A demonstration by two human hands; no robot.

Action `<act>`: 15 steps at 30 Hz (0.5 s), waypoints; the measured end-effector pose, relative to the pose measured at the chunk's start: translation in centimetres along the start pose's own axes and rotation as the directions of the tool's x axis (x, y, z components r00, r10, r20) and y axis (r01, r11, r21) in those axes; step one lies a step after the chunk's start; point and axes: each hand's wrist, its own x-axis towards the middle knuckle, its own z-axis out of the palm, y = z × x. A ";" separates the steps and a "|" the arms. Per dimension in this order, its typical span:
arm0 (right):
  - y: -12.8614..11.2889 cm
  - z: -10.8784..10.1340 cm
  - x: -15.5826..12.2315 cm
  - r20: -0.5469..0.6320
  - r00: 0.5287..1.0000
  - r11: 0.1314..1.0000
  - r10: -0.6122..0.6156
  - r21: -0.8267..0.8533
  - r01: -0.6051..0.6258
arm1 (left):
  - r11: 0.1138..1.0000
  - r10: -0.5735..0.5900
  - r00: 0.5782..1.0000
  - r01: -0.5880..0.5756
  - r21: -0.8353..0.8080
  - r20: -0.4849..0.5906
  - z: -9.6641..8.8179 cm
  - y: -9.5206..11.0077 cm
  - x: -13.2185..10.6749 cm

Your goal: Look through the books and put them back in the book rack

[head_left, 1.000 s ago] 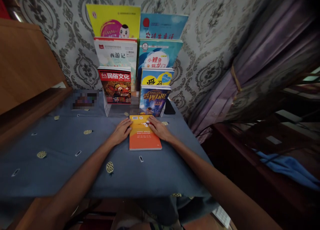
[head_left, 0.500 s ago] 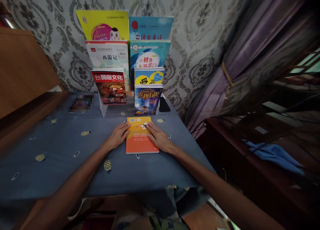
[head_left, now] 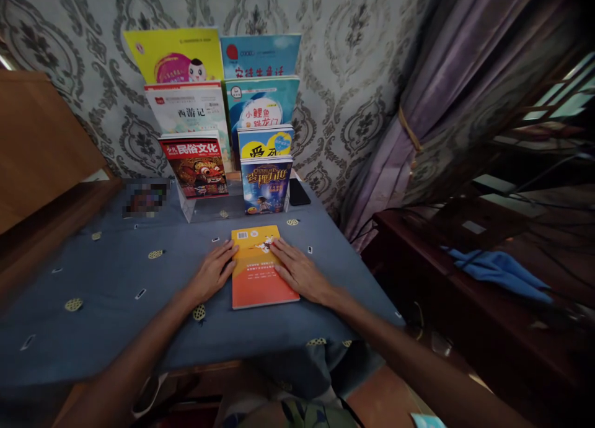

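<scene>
- Lays the left hand (head_left: 211,276) flat and open on the blue tablecloth (head_left: 106,304), fingertips touching the left edge of the orange book (head_left: 258,282); grips nothing.
- Spreads the right hand (head_left: 301,273) palm down as well, fingers loose over the book's right edge, nothing clasped.
- Finds the book closed and flat on the cloth between both hands, in front of the clear rack (head_left: 188,210).
- Makes out a white barcode on its yellow top band; cannot read the small white print lower down.
- Reads "民俗文化" on the red magazine (head_left: 198,165), "西游记" on the white book (head_left: 186,109) above it, "小鲤鱼跳龙门" on the teal book (head_left: 263,106).
- Spots a black phone (head_left: 299,192) just beside the rack's right end.
</scene>
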 end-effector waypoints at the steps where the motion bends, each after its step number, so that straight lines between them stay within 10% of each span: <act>1: -0.2 -0.1 -0.3 0.000 1.000 1.000 -0.002 -0.002 0.002 | 1.000 0.000 1.000 0.000 0.004 0.004 -0.1 0.1 -0.1; 15: -1.9 -1.4 -3.2 0.073 0.996 0.999 0.041 0.018 -0.042 | 0.997 -0.062 0.997 0.060 0.051 0.046 -0.2 1.1 -1.2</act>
